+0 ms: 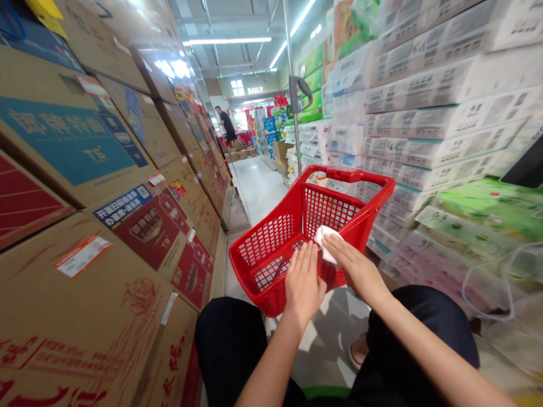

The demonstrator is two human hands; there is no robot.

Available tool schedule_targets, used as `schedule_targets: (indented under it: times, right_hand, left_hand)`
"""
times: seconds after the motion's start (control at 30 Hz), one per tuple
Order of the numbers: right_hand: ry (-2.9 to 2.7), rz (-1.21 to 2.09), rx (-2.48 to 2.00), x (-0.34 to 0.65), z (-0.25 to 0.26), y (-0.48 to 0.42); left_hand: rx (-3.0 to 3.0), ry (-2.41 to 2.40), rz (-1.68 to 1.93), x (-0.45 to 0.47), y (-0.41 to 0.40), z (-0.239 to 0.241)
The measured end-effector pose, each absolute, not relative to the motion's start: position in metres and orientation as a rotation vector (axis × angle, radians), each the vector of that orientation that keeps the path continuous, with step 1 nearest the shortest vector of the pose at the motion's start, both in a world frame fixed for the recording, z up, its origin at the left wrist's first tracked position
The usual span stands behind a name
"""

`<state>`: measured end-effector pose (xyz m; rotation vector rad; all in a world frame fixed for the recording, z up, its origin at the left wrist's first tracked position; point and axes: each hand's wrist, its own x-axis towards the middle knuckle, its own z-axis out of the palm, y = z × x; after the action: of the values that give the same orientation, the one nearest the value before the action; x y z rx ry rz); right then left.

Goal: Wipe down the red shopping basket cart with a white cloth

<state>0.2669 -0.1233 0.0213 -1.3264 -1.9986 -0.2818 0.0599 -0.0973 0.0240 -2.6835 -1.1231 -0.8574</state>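
A red plastic shopping basket [271,232] with lattice walls stands tilted in front of my knees. Over its near rim lies my left hand [303,282], long fingers inside and the thumb on the outer side, so it appears to hold the rim. My right hand [356,268] presses a crumpled white cloth [326,243] against the basket's side wall, fingers close together. Whether the cloth is fabric or paper I cannot tell. The basket's red handle [343,173] rises at the far end, apart from both hands.
Stacked cardboard cartons [139,226] line the left side. Wrapped white paper packs [407,124] and green packs [487,209] are piled on the right. A metal pole [296,135] with a grey grip [299,93] rises behind the basket. Far down the aisle stands a person [227,124].
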Motion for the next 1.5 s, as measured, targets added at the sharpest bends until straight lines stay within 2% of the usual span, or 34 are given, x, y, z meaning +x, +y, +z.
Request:
schedule_targets:
  times: [0.23,0.5,0.77,1.03,1.27,1.5]
  right_hand:
    - [-1.857,-0.364,-1.464,0.318,0.039,-0.11]
    - [-2.075,-0.177,-1.259,0.248,0.024,-0.125]
    - [-1.839,-0.336,-1.435,0.307,0.032,-0.104]
    - [-2.124,-0.144,-1.278,0.245,0.009,-0.133]
    - [-1.835,-0.332,-1.426,0.302,0.024,-0.109]
    - [-2.06,-0.219,-1.327,0.25,0.011,-0.131]
  left_hand:
    - [-2.583,-1.181,-0.788,0.027,-0.098,0.023]
    - [-2.642,-1.128,-0.807,0.019,-0.093,0.019]
    - [-2.637,-1.174,-0.833,0.024,-0.097,0.019]
    - [-2.656,-1.161,-0.825,0.029,-0.099,0.02]
    - [-2.663,-1.14,-0.808,0.03,-0.102,0.023]
    - [-2.708,-1.111,-0.746,0.028,-0.103,0.024]
